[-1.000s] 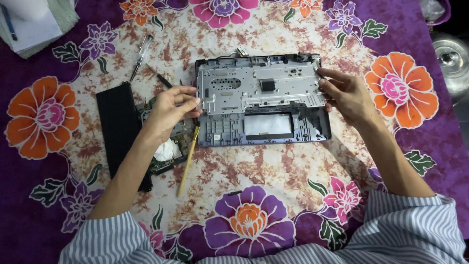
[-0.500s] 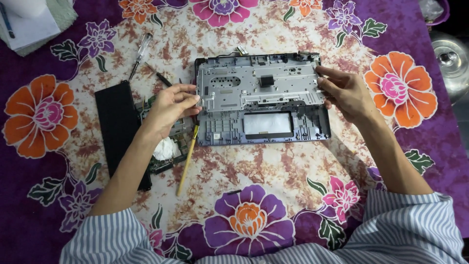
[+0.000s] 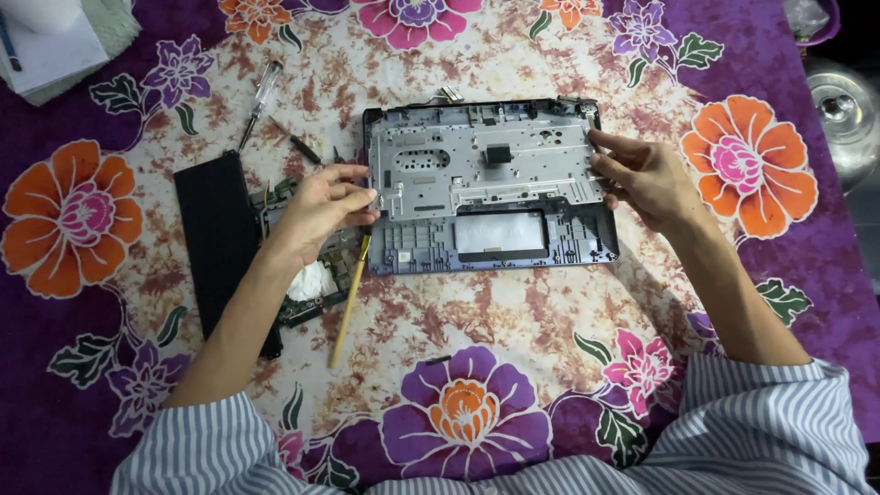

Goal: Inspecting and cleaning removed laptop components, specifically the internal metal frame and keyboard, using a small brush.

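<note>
An opened laptop lower case lies on a flowered cloth, with a silver metal keyboard plate in its upper half. My left hand pinches the plate's left edge. My right hand grips the plate's right edge. The plate sits slightly raised over the dark plastic frame. A rectangular touchpad opening shows below the plate.
A black battery bar lies to the left, beside a green circuit board. A yellow-handled tool rests near the case's left corner. A clear-handled screwdriver and a small black bit lie above. A metal bowl stands far right.
The view has shifted a little; both hands stay on the plate's edges, and the plate appears lifted slightly at its sides.
</note>
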